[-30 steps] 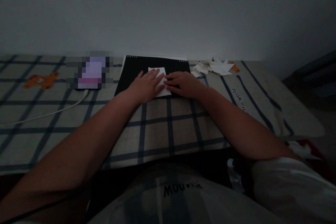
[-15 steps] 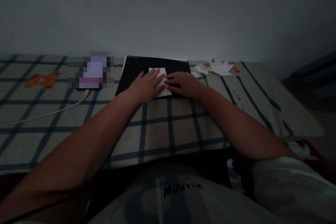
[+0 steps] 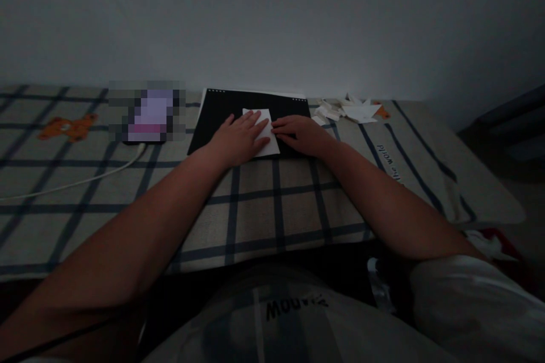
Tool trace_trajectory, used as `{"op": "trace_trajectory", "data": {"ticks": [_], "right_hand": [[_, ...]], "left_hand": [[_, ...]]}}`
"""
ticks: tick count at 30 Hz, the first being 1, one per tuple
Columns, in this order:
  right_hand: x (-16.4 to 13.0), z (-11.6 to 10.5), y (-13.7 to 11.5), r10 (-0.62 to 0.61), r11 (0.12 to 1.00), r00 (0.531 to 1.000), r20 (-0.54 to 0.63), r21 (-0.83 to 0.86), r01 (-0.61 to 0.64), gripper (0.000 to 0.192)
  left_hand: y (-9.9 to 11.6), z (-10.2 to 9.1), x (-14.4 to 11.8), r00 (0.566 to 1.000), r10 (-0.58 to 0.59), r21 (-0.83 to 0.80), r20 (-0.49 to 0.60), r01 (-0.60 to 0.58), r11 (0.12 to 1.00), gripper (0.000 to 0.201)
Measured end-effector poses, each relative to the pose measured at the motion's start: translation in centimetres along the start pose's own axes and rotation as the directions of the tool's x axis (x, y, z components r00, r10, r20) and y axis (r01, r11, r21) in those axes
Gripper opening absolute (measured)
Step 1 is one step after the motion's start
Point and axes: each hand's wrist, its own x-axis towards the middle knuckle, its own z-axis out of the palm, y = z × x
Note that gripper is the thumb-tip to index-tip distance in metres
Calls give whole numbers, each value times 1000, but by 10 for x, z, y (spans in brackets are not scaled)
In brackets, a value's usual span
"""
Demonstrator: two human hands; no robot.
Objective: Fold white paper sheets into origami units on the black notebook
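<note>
Dim room, a checked cloth [image 3: 272, 204] spread across the lower half of the frame. At far left, an orange cartoon patch [image 3: 67, 127] shows on the fabric, and a white cable [image 3: 76, 182] runs up to a blurred-out device [image 3: 147, 113] in the upper left.

Centre frame, a black pad [image 3: 225, 113] lies against the wall with a small white sheet of paper [image 3: 268, 144] on it. The left hand [image 3: 238, 139] lies flat on the paper, fingers spread and extended, gripping nothing, its palm covering the sheet's left part. Just right of it, the right hand [image 3: 300, 133] rests palm down with fingers stretched toward the paper's right edge, fingertips touching or almost touching it; it too grasps nothing.

Right of the pad, in the upper right of the cloth, sits a heap of white paper scraps and folded pieces [image 3: 349, 109], with printed lettering [image 3: 389, 161] on the fabric below.

By the look of the flattened hands, the step in hand is pressing a fold or crease into the sheet. The next move would call for holding the paper steady with one hand while the other runs firmly along the edge, keeping the corners aligned.
</note>
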Motion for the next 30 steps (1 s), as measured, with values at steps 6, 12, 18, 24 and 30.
{"op": "trace_trajectory", "data": {"ticks": [6,12,18,24,30], "right_hand": [[0,-1,-7,12,999,1000,13,-44,-11,38],[0,1,-1,-21,1000,1000,-9,7,21,39],[0,2,8,15,1000,997,-76,6,-14,35],[-3,-1,9,-51,998,997,-49,25,52,29],[-2,-4,8,-73,997,997,-27,31,74,26]], "left_hand": [[-3,2,1,1000,3,-16,-23,-3,1000,66],[-1,-1,1,1000,-6,-12,12,6,1000,67],[0,-1,1,1000,-11,-16,11,11,1000,66],[0,-2,-1,1000,-8,-20,-8,8,1000,66],[1,-4,0,1000,-19,-30,7,19,999,67]]}}
